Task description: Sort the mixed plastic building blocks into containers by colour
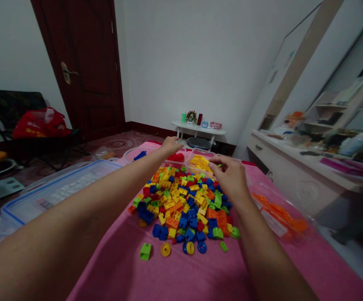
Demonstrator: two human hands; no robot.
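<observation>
My left hand (171,144) reaches far forward over the clear container with red building bricks (176,157). Its fingers point away from me and are mostly hidden behind the back of the hand. My right hand (231,172) is at the near right edge of the container with yellow bricks (199,162). Its thumb and forefinger are bent together right beside the yellow bricks; whether a brick sits between them is unclear. Between my forearms lies a large heap of mixed bricks (181,200) in yellow, blue, orange, red and green.
A container of orange bricks (281,215) stands right, and blue bricks (140,155) lie in one at the far left. A blue-rimmed lidded box (74,184) is left on the pink cloth (200,276). A green brick (145,251) and yellow wheel (165,249) lie nearest me.
</observation>
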